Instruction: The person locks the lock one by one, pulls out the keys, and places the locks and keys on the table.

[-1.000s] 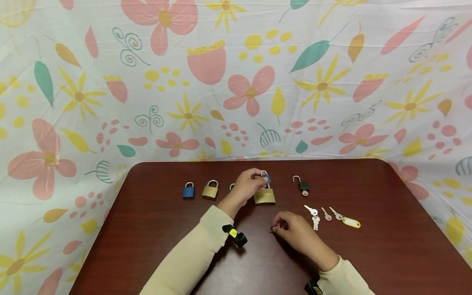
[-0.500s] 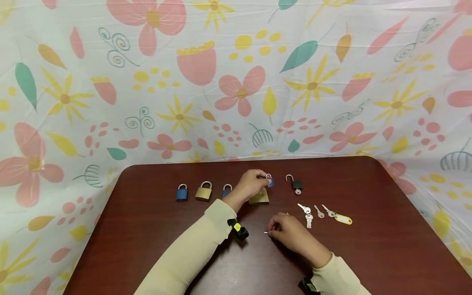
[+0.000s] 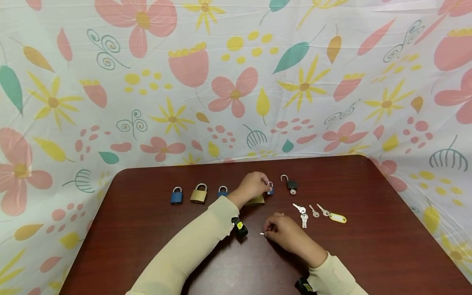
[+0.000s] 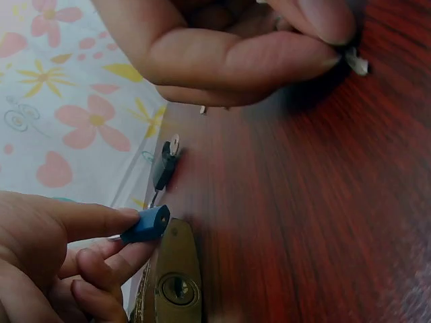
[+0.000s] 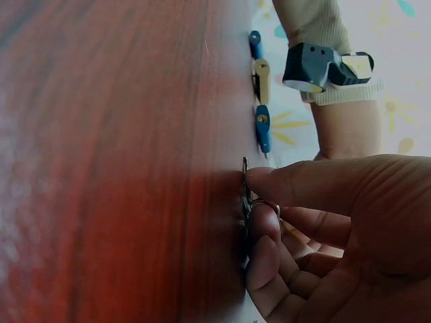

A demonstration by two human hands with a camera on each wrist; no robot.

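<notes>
My left hand (image 3: 253, 188) pinches a small blue padlock (image 3: 270, 191) by its body, shackle up, just right of a large brass padlock (image 3: 256, 201). In the left wrist view, thumb and finger hold the blue padlock (image 4: 149, 224) next to the brass padlock (image 4: 178, 269), whose keyhole shows. Whether the blue padlock touches the table cannot be told. Nearer the front, my right hand (image 3: 285, 231) pinches a key (image 5: 245, 168) low over the table. A metal ring (image 5: 273, 207) shows at its fingers; in the head view only a small silvery tip pokes out.
To the left stand a blue padlock (image 3: 176, 196), a brass padlock (image 3: 199, 194) and another blue padlock (image 3: 223, 192), partly behind the left arm. At right lie a black padlock (image 3: 292, 184) with its shackle open, several loose keys (image 3: 304, 217) and a yellow tag (image 3: 337, 218).
My left hand has brought the small blue padlock rightward and down, from above the large brass padlock to beside it. My right hand stays nearly in place. The head view has shifted slightly.
</notes>
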